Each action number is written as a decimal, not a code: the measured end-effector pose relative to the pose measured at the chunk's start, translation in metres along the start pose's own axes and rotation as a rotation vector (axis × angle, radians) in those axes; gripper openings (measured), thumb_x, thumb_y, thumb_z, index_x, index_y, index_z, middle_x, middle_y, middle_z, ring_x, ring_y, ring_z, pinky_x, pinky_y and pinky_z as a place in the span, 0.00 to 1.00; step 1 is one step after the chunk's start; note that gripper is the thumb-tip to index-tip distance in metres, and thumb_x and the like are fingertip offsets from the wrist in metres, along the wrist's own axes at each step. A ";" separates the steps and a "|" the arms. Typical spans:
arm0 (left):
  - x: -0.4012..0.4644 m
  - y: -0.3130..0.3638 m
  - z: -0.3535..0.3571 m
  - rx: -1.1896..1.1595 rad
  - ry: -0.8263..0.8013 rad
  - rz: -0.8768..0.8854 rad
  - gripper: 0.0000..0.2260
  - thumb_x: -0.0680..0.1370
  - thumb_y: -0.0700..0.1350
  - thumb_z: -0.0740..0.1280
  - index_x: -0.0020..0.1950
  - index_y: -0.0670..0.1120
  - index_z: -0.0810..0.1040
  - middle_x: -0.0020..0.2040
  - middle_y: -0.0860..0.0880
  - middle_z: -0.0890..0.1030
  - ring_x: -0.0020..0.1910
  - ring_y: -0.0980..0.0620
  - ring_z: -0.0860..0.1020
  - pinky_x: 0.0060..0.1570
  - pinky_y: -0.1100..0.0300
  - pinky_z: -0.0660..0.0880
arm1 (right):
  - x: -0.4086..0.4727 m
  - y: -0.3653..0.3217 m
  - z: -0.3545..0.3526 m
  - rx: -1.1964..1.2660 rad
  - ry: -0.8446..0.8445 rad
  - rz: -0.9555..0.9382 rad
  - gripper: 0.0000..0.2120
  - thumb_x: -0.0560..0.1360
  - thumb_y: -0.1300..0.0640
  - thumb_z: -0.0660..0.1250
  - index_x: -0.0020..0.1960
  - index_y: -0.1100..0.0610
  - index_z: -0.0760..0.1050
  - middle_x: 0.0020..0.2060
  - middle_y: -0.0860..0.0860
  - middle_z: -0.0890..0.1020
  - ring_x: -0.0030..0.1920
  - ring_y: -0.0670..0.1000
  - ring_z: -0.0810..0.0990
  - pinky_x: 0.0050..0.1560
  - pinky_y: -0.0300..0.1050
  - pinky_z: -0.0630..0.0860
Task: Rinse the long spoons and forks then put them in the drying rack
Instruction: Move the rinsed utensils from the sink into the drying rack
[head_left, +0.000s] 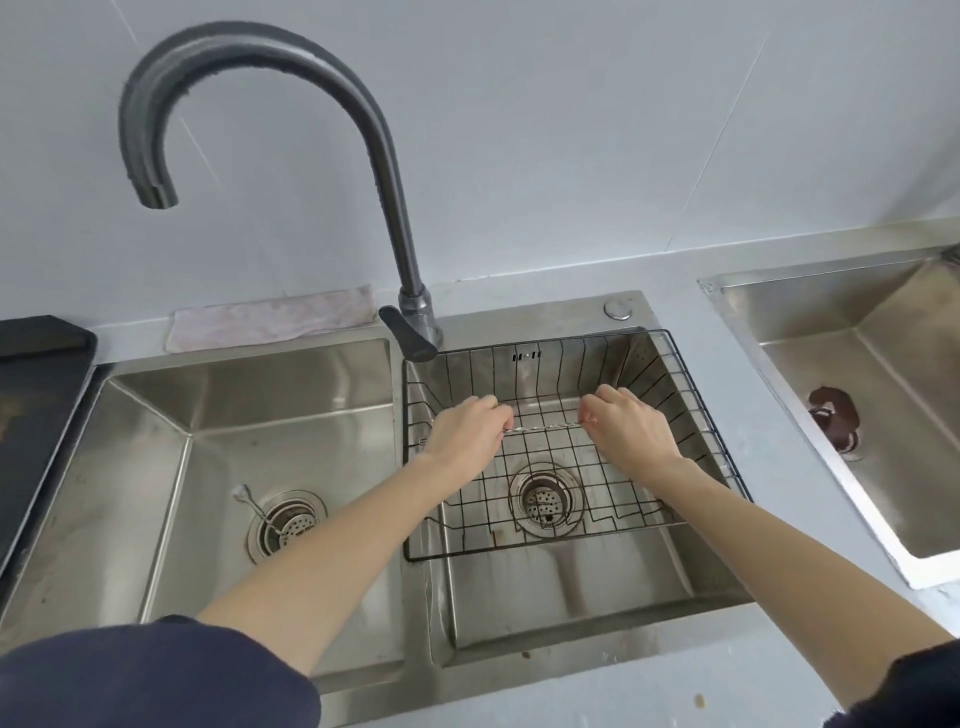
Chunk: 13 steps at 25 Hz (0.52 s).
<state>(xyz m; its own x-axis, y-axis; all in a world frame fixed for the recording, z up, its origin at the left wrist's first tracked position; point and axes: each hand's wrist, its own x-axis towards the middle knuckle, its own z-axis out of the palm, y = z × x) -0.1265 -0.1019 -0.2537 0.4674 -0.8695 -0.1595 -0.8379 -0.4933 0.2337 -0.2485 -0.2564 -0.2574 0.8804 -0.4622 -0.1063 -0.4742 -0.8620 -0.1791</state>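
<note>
Both hands are over the wire rack (691, 415), which sits in the right basin of the double sink (291, 384). The left hand (467, 428) and right hand (631, 428) each pinch one end of a thin bundle of cutlery (543, 427), held level between them, just above the rack floor. Whether it is spoons, forks or both cannot be told; the ends are hidden inside the fingers.

The step in hand looks like setting the cutlery into the rack. To do it well:

- Lower both ends together so the bundle stays level and nothing slides out.
- Lay it across the grid wires, not along them, since thin handles could slip through the gaps toward the drain (544, 500) below.
- Let go only once the metal rests on the wires, then spread the pieces a little so they dry.

The tap (384, 171) has its spout swung over the left basin and no water shows, so any further rinsing would happen there. No other cutlery is visible in either basin.

A pale cloth (270, 317) lies along the far edge behind the left basin. No brand, label or readable writing shows anywhere.
</note>
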 end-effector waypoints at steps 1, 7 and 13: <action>0.005 0.000 0.002 -0.005 -0.011 -0.003 0.11 0.80 0.40 0.57 0.59 0.45 0.75 0.57 0.47 0.78 0.57 0.48 0.75 0.51 0.52 0.77 | 0.004 0.003 0.003 0.011 -0.012 0.001 0.09 0.79 0.58 0.58 0.54 0.58 0.75 0.53 0.54 0.78 0.56 0.55 0.74 0.45 0.50 0.75; 0.031 -0.005 0.021 -0.009 -0.105 -0.010 0.12 0.80 0.40 0.57 0.60 0.45 0.75 0.58 0.47 0.77 0.58 0.48 0.75 0.52 0.53 0.77 | 0.025 0.020 0.028 0.047 -0.087 0.015 0.09 0.79 0.58 0.58 0.55 0.58 0.75 0.54 0.53 0.77 0.57 0.55 0.75 0.46 0.48 0.74; 0.049 -0.011 0.044 -0.059 -0.174 -0.054 0.11 0.80 0.41 0.57 0.59 0.45 0.75 0.58 0.48 0.77 0.56 0.49 0.76 0.51 0.55 0.77 | 0.041 0.027 0.051 0.048 -0.175 0.049 0.09 0.79 0.58 0.59 0.55 0.58 0.75 0.53 0.54 0.77 0.56 0.56 0.75 0.46 0.49 0.74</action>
<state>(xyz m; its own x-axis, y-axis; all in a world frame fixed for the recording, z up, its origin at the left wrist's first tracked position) -0.1062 -0.1379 -0.3060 0.4512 -0.8271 -0.3351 -0.7928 -0.5439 0.2751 -0.2258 -0.2879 -0.3160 0.8432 -0.4565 -0.2840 -0.5200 -0.8266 -0.2153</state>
